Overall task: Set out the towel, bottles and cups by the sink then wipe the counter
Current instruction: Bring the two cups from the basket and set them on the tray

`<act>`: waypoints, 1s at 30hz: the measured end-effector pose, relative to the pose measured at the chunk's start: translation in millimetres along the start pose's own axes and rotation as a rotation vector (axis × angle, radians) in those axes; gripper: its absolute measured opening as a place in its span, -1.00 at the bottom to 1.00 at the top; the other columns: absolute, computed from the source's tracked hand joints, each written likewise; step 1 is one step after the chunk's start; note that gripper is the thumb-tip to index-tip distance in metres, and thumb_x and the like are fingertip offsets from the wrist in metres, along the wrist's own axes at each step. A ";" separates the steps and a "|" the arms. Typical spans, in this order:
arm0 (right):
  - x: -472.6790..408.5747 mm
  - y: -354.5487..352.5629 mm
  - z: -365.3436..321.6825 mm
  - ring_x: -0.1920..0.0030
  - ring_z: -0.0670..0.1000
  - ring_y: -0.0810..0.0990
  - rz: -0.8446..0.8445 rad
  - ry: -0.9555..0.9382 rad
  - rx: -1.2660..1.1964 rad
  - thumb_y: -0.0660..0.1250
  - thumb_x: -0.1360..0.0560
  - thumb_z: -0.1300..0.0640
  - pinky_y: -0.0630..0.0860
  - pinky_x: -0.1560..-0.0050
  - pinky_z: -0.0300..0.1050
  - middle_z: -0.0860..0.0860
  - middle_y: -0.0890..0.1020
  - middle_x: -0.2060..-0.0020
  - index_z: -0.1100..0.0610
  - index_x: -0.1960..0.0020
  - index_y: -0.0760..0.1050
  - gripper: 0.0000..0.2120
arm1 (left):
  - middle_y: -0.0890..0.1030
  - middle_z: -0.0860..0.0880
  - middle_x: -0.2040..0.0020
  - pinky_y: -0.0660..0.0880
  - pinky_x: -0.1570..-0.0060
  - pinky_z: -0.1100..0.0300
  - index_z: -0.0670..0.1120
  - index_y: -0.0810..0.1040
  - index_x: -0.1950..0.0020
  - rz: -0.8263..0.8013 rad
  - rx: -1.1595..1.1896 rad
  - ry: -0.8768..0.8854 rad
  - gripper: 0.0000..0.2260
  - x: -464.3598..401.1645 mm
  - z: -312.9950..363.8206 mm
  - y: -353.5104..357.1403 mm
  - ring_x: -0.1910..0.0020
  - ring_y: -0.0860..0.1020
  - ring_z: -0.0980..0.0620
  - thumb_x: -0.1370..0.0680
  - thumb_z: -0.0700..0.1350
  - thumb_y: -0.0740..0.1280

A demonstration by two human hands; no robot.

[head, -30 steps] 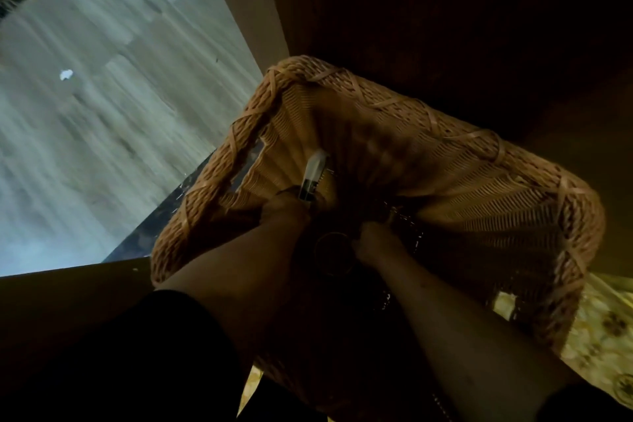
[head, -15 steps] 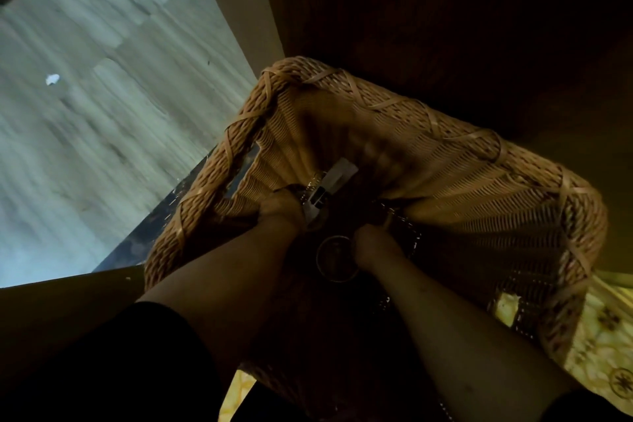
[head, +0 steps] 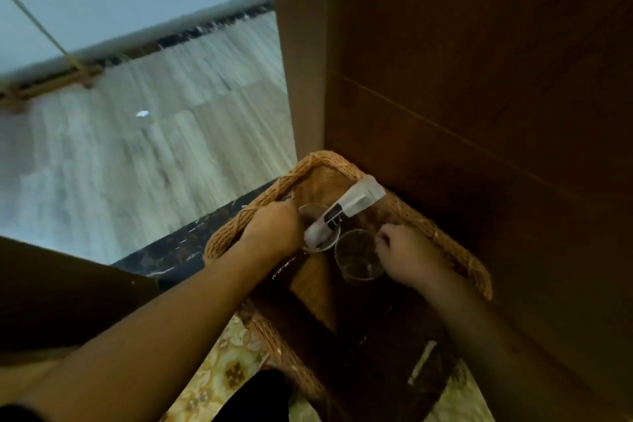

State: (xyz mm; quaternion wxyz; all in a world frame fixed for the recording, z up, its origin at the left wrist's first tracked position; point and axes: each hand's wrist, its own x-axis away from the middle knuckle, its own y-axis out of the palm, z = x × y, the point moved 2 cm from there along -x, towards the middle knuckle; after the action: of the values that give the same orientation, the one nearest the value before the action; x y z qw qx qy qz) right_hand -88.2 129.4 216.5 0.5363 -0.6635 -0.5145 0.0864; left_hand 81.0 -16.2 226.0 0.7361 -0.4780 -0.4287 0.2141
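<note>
I see my left hand (head: 272, 231) gripping clear cup (head: 317, 229) with white tube (head: 346, 211), right hand (head: 409, 255) pinching second cup (head: 358, 262), both over wicker basket (head: 455, 253)

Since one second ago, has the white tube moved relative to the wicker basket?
Yes. The white tube has risen from deep inside the wicker basket up to its rim, beside the wooden cabinet.

We see two bare forearms ending in the left hand (head: 274, 233) and the right hand (head: 409, 259), no rings or watch on either. A scrap of dark sleeve shows at the near left corner.
</note>
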 end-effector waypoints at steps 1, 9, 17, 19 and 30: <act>6.5 -11.8 -6.6 0.18 -0.08 0.56 0.007 -0.051 0.011 0.20 -0.65 0.03 0.47 0.27 -0.15 -0.09 0.58 0.18 -0.03 0.01 0.55 -0.84 | 0.62 -0.08 -0.11 0.57 0.00 0.05 -0.02 0.50 -0.27 0.055 0.003 -0.014 -0.72 18.2 -1.3 -12.3 0.00 0.60 -0.09 -0.57 -0.05 0.35; 50.5 -59.1 -103.6 0.23 -0.12 0.52 -0.006 -0.458 0.120 0.21 -0.64 0.02 0.41 0.32 -0.21 -0.10 0.54 0.21 -0.03 0.08 0.53 -0.82 | 0.66 -0.12 0.03 0.58 0.03 -0.01 -0.10 0.57 -0.11 0.382 0.194 -0.422 -0.78 163.1 -70.7 -56.8 0.11 0.61 -0.08 -0.63 0.00 0.22; 103.7 3.7 -240.1 0.25 -0.08 0.57 -0.119 -0.825 0.192 0.23 -0.62 0.04 0.55 0.23 -0.14 -0.06 0.59 0.27 0.00 0.10 0.54 -0.83 | 0.60 -0.04 0.15 0.48 0.24 0.08 -0.06 0.55 -0.03 0.525 0.264 -0.831 -0.82 327.4 -180.1 -30.4 0.20 0.58 -0.02 -0.65 -0.03 0.19; 120.7 33.0 -274.7 0.25 -0.09 0.55 -0.153 -0.919 0.226 0.22 -0.63 0.03 0.53 0.22 -0.14 -0.07 0.58 0.27 -0.01 0.08 0.53 -0.84 | 0.65 -0.14 0.07 0.51 0.17 0.05 -0.09 0.56 -0.01 0.515 0.259 -0.933 -0.78 369.8 -204.6 -14.8 0.11 0.61 -0.14 -0.65 -0.03 0.17; 299.1 228.8 -454.6 0.28 -0.05 0.59 -0.406 -1.288 0.427 0.22 -0.63 -0.01 0.53 0.25 -0.16 -0.03 0.58 0.30 -0.01 0.17 0.50 -0.78 | 0.60 -0.05 0.18 0.44 0.31 0.08 -0.06 0.52 0.08 0.627 0.467 -1.340 -0.74 618.7 -328.6 97.4 0.28 0.52 0.00 -0.63 0.07 0.16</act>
State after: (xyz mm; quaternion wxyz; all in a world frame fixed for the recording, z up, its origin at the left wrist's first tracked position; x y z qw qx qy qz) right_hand 486.1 102.2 350.4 0.2493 -0.2516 -0.8146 0.4593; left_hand 699.5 305.4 345.7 0.3062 -0.1777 -0.5708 0.7408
